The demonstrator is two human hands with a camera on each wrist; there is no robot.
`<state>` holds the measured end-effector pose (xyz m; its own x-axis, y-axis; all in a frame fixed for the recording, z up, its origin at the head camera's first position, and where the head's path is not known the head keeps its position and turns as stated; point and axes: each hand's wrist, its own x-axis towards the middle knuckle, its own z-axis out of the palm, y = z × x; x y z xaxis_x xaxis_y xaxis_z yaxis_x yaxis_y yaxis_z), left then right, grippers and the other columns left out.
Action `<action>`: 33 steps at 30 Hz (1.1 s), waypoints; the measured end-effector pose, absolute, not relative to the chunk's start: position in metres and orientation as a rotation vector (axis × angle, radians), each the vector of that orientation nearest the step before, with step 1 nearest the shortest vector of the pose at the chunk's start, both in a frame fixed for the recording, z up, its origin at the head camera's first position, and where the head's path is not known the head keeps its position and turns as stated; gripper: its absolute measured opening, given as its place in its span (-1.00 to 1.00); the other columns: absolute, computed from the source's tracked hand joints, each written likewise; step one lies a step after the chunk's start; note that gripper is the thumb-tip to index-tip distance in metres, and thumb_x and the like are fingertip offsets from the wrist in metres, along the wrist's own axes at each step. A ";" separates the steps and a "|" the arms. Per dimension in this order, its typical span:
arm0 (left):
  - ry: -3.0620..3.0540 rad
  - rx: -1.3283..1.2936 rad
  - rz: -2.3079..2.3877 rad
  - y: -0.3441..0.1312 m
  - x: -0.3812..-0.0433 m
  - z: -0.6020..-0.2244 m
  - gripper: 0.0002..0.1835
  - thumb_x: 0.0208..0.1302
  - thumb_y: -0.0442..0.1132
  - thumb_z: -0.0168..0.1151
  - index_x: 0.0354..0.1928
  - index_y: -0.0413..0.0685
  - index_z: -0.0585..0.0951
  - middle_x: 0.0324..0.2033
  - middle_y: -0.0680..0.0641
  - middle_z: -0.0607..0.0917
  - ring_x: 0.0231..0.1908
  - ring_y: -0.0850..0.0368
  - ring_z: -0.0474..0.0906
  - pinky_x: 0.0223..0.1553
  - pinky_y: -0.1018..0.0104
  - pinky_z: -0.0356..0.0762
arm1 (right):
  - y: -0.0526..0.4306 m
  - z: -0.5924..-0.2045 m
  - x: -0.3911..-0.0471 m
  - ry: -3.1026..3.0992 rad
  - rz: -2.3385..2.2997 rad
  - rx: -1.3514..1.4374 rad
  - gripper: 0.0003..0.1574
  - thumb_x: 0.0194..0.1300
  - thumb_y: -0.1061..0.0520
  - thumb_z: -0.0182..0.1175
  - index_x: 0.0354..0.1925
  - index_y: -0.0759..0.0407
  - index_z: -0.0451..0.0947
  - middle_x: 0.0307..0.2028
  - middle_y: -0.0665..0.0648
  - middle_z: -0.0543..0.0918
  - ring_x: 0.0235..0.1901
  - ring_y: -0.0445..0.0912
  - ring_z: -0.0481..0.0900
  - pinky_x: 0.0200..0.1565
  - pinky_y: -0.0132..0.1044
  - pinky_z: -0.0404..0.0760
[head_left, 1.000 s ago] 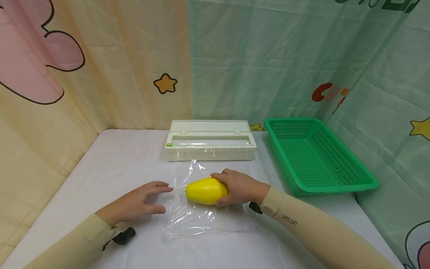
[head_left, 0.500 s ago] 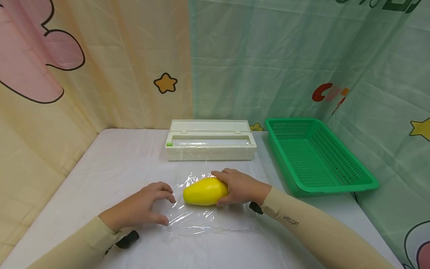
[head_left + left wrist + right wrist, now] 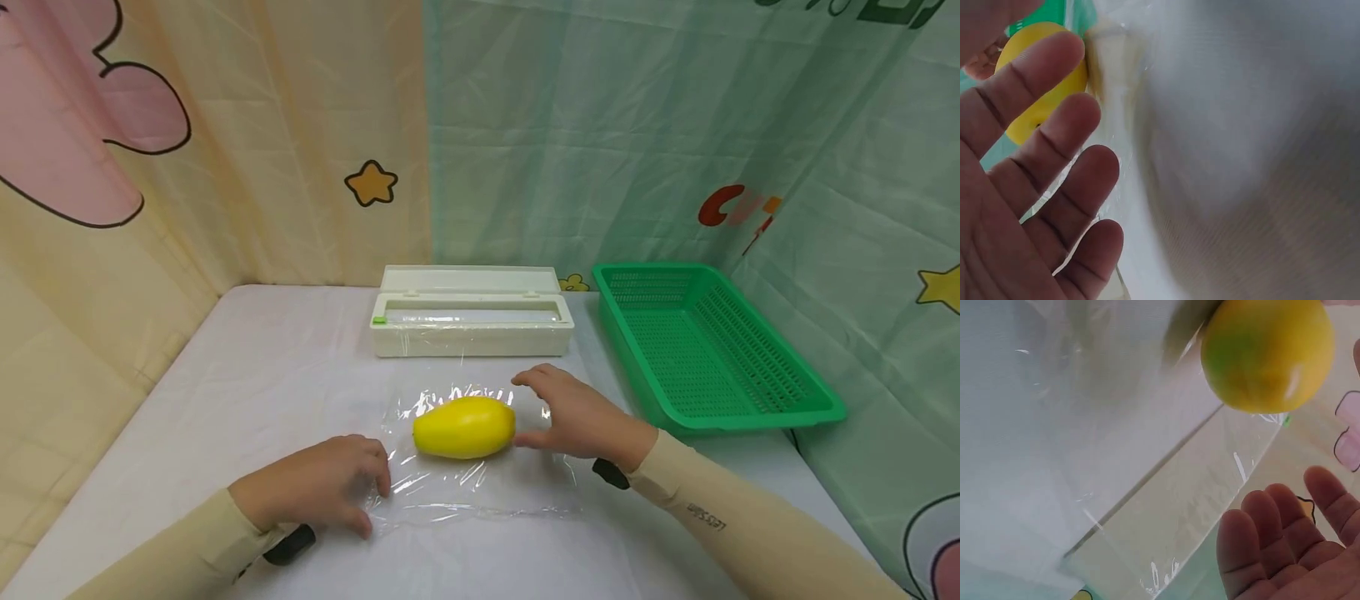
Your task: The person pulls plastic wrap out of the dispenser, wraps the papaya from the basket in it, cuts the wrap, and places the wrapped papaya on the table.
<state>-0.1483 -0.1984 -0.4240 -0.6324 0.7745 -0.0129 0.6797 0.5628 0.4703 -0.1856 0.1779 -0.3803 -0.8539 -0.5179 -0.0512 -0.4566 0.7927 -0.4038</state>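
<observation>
A yellow papaya [image 3: 463, 427] lies on its side on a sheet of cling film [image 3: 480, 492] in the middle of the white table. My right hand [image 3: 581, 417] is spread just off the papaya's right end, thumb near it. In the right wrist view its fingers are apart from the papaya [image 3: 1266, 356]. At the film's left edge, my left hand [image 3: 322, 479] hovers low with bent, loose fingers and nothing in its grasp. The left wrist view has these fingers in front of the papaya [image 3: 1066, 81]. Behind the fruit, the film runs up to a white dispenser box [image 3: 472, 340].
The dispenser's lid [image 3: 468, 279] is raised, with a film roll [image 3: 472, 317] inside and a green slider [image 3: 379, 320] at its left end. A green basket [image 3: 626, 358] stands at the back right. Printed curtains [image 3: 315, 125] enclose the table's back and sides.
My right hand has let go of the papaya and drawn back to the right. My left hand has come down towards the film's near left corner. The film behind the papaya has flattened.
</observation>
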 end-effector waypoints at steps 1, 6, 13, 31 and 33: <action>2.583 1.239 0.615 -0.198 -0.148 -0.425 -0.67 -0.09 0.00 0.68 -0.27 0.36 0.71 -0.20 0.38 0.59 -0.14 0.38 0.48 -0.03 0.33 0.55 | 0.183 -0.379 -0.183 2.825 -0.575 -0.796 -0.23 0.17 -0.13 0.58 0.25 0.10 0.56 0.17 0.08 0.63 0.13 0.03 0.61 0.19 -0.07 0.67; 2.600 1.277 0.501 -0.193 -0.147 -0.427 -0.70 -0.11 0.00 0.66 -0.31 0.36 0.72 -0.23 0.38 0.57 -0.16 0.39 0.47 -0.04 0.32 0.53 | 0.207 -0.379 -0.167 2.665 -0.502 -1.046 -0.69 0.15 -0.07 0.61 -0.27 0.02 0.71 -0.28 -0.09 0.68 -0.21 -0.15 0.63 -0.08 -0.30 0.67; 2.635 1.285 0.422 -0.190 -0.145 -0.426 -0.72 -0.08 -0.01 0.67 -0.38 0.41 0.69 -0.27 0.41 0.54 -0.19 0.41 0.45 0.03 0.19 0.53 | 0.219 -0.395 -0.149 2.493 -0.395 -1.078 -0.65 -0.05 -0.13 0.68 -0.35 -0.11 0.74 -0.39 -0.28 0.61 -0.36 -0.38 0.47 -0.19 -0.46 0.54; 2.565 1.244 0.630 -0.196 -0.150 -0.428 -0.75 0.18 -0.17 0.50 -0.48 0.45 0.66 -0.33 0.44 0.53 -0.27 0.49 0.44 -0.11 0.38 0.50 | 0.226 -0.410 -0.153 2.567 -0.279 -1.195 -0.87 0.20 0.15 0.45 -0.40 -0.10 0.71 -0.47 -0.30 0.54 -0.43 -0.40 0.38 -0.27 -0.46 0.51; 2.536 1.227 0.679 -0.198 -0.151 -0.428 -0.75 0.22 -0.18 0.49 -0.45 0.44 0.67 -0.32 0.43 0.56 -0.25 0.49 0.47 -0.12 0.41 0.52 | 0.227 -0.408 -0.154 2.560 -0.303 -1.184 -0.87 0.21 0.14 0.44 -0.41 -0.10 0.70 -0.48 -0.31 0.53 -0.43 -0.40 0.37 -0.28 -0.47 0.49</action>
<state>-0.1510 -0.1977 -0.4278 -0.6175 0.7865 -0.0157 0.6735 0.5389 0.5060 -0.1538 0.2274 -0.4081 -0.6134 -0.7681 -0.1840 -0.7039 0.6373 -0.3137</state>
